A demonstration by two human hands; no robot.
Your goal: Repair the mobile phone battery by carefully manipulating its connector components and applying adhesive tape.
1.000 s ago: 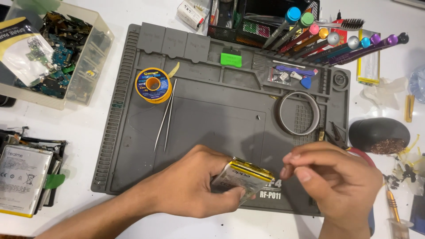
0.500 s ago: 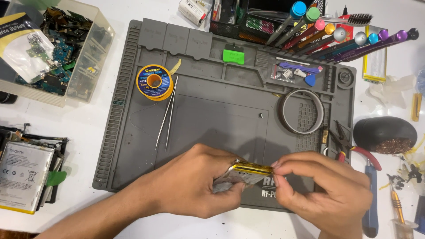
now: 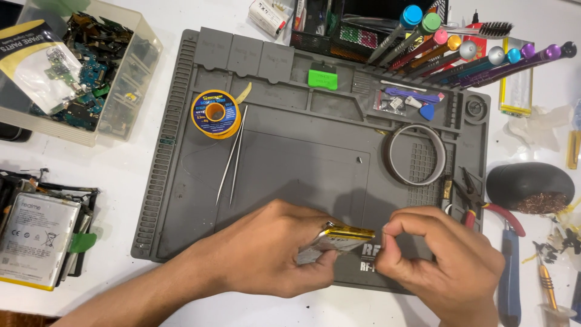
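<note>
My left hand grips a thin, flat silver battery cell with a yellow-taped edge, holding it just above the front edge of the grey silicone work mat. My right hand is at the cell's right end, thumb and forefinger pinched together at its corner. What the fingertips pinch is too small to make out. Both hands sit at the near middle of the mat.
Tweezers and a yellow solder-wick spool lie left on the mat, a tape ring right. A clear bin of circuit parts stands far left, a phone battery below it. Screwdrivers, pliers sit right.
The camera view has shifted slightly. My right hand's fingers have moved along the cell's yellow edge to its right end; the left hand keeps holding the cell.
</note>
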